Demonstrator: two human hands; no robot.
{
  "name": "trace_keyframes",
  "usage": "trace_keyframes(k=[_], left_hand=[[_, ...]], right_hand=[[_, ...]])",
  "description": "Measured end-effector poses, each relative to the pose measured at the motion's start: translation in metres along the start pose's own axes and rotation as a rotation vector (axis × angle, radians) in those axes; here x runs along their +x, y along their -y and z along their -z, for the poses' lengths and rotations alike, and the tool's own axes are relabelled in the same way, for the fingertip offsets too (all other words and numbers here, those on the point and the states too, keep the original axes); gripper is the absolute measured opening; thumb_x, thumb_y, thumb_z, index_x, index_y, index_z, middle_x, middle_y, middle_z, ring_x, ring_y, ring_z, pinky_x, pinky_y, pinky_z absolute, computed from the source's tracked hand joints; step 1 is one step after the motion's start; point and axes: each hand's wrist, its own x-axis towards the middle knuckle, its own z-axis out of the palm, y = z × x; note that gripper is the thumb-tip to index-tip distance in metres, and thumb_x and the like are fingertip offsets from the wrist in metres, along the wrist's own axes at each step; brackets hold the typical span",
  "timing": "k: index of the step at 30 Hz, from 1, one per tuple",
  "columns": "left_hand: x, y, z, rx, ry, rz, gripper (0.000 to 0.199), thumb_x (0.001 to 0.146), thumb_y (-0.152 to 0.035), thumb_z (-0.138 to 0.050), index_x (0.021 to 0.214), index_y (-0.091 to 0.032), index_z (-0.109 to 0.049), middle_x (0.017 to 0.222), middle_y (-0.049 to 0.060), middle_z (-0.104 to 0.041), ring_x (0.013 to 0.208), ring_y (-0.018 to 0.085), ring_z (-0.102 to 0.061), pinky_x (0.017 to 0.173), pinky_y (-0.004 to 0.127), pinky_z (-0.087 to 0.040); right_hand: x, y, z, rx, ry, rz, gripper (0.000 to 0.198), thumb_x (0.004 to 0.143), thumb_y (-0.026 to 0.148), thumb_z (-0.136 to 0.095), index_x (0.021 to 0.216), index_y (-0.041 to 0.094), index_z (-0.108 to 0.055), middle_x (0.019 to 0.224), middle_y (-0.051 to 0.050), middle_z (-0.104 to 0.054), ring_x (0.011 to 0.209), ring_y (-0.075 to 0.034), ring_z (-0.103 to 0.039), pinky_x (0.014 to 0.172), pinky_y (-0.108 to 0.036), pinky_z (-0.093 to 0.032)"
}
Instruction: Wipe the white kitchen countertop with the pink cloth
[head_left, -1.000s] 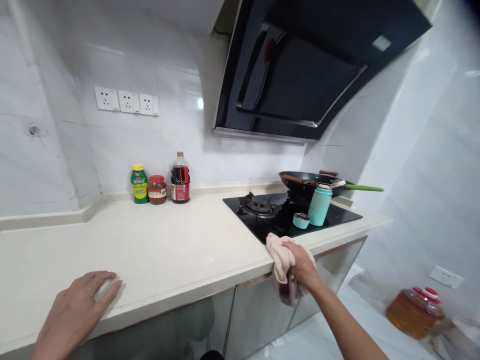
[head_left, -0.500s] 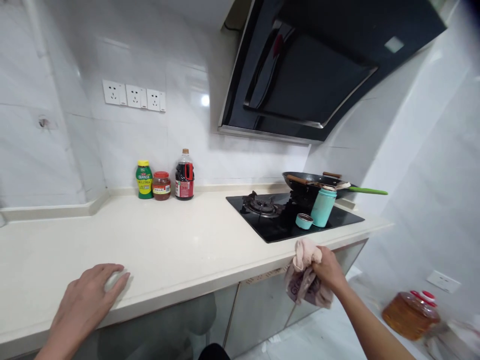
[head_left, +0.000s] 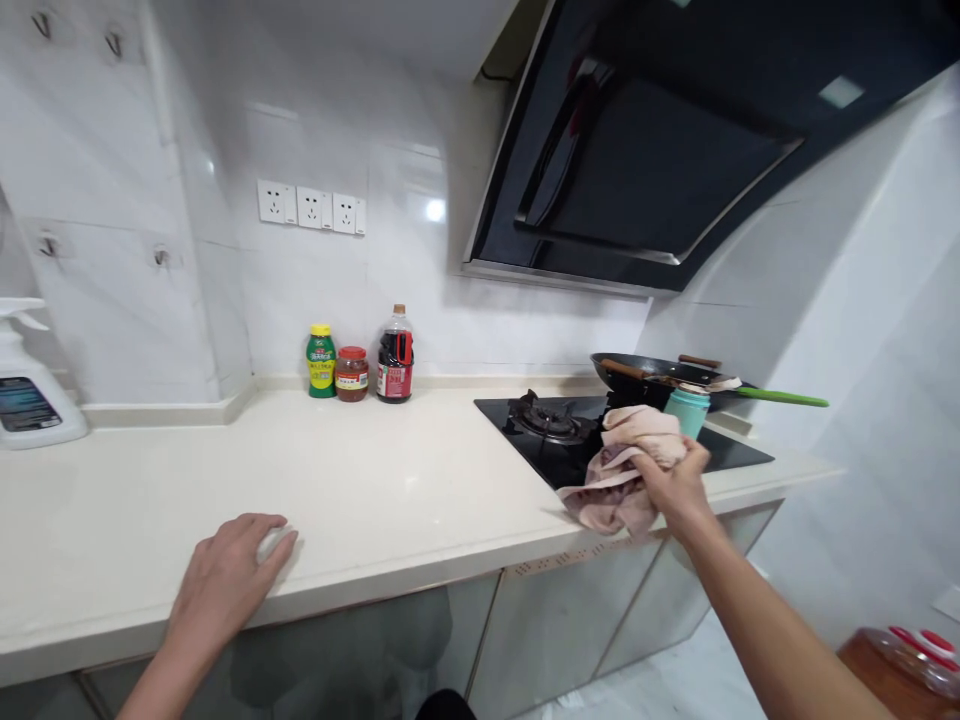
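My right hand grips a crumpled pale pink cloth at the front edge of the black gas hob. The cloth hangs partly over the counter edge and covers the hob's front part. Just behind it stands a turquoise bottle, its lower part hidden. My left hand rests near the front edge of the white countertop, fingers curved and thumb apart, holding nothing.
By the back wall stand a green bottle, a red-lidded jar and a dark sauce bottle. A wok with a green-handled tool sits on the hob. A spray bottle is far left; the range hood overhangs; an oil jug is low right.
My right hand has raised the cloth from below the counter edge to the hob's front, where it now hides the small turquoise cup. The view has turned left; my left hand stays by the edge.
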Motion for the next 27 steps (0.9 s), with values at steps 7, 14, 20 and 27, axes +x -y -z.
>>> trace_keyframes(k=[7,14,20,27], left_hand=[[0.001,-0.001,0.001,0.085,0.053,-0.012,0.042,0.096,-0.048,-0.039,0.108,-0.025,-0.072,0.113,0.007,-0.074,0.113,0.029,-0.063,0.093,0.04,-0.042],[-0.002,-0.004,0.003,0.12,0.035,-0.018,0.044,0.096,-0.05,-0.038,0.108,-0.026,-0.073,0.106,0.008,-0.074,0.111,0.029,-0.063,0.093,0.041,-0.042],[-0.003,0.002,-0.006,0.042,-0.035,-0.012,0.038,0.093,-0.047,-0.043,0.106,-0.026,-0.072,0.116,0.007,-0.072,0.112,0.026,-0.063,0.092,0.04,-0.044],[-0.004,0.012,-0.014,-0.001,-0.165,-0.084,0.032,0.089,-0.052,-0.054,0.103,-0.031,-0.073,0.111,0.002,-0.074,0.103,0.023,-0.068,0.085,0.033,-0.051]], right_hand=[[-0.044,0.003,-0.009,-0.166,0.556,0.144,0.071,0.079,0.07,-0.059,0.132,0.024,-0.057,0.106,-0.007,-0.067,0.091,-0.029,-0.065,0.085,-0.039,-0.055],[-0.058,0.014,-0.067,-0.45,0.518,0.393,0.073,0.086,0.062,-0.047,0.139,0.012,-0.053,0.135,-0.019,-0.053,0.126,-0.039,-0.045,0.11,-0.057,-0.033],[-0.08,0.037,-0.103,-0.453,0.764,0.455,0.075,0.085,0.058,-0.052,0.148,0.017,-0.045,0.149,-0.013,-0.044,0.138,-0.034,-0.036,0.114,-0.047,-0.031],[-0.032,0.037,-0.143,-0.489,0.797,0.352,0.082,0.082,0.063,-0.058,0.147,0.014,-0.043,0.144,-0.015,-0.049,0.132,-0.033,-0.046,0.107,-0.043,-0.04]])
